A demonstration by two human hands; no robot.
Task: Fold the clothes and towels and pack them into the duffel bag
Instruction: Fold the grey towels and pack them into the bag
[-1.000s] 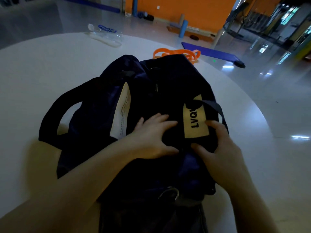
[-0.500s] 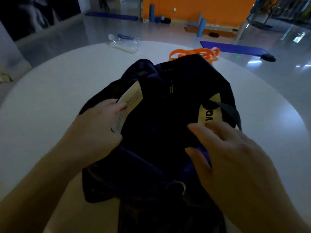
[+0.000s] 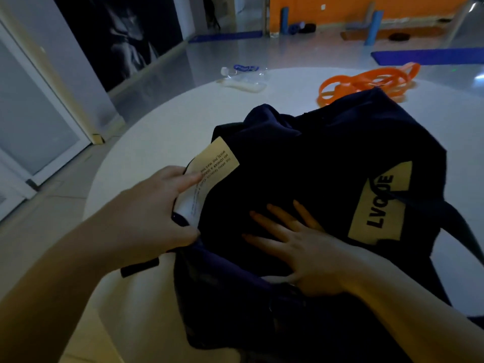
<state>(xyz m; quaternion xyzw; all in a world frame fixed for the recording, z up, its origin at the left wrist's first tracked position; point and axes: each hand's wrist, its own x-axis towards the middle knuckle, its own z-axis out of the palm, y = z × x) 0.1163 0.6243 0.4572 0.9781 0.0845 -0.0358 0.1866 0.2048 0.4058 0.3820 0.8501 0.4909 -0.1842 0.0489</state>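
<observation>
- We see a large round white table (image 3: pixel 162 127) filling most of the view, with a glossy grey floor and an orange wall beyond it.
- A long blue exercise mat (image 3: pixel 429 56) lies on that floor past the table's far right edge, well apart from our work.
- On the table's far right, a tangle of orange looped resistance bands (image 3: pixel 366 83) sits just behind the bag, partly hidden by its top fold.
- At the far edge, a clear plastic pouch with a blue-printed item inside (image 3: pixel 243 74) lies well apart from everything else.
- The task's thing, a dark navy fabric duffel bag (image 3: pixel 340 158), lies slumped on the table in front of us, its near end at the table edge.
- A cream rectangular patch printed LVCODE (image 3: pixel 379 205) shows on the bag's right side, crossed by a dark strap.
- A cream paper tag with small black text (image 3: pixel 217 163) hangs at the bag's left rim.
- Our left hand (image 3: pixel 157 213) grasps the bag's left rim, fingers curled round the fabric, forefinger lying on the paper tag.
- Our right hand (image 3: pixel 301 247) lies flat on the dark cloth at the bag's middle, fingers spread and straight, pressing down, between the tag and the patch.
</observation>
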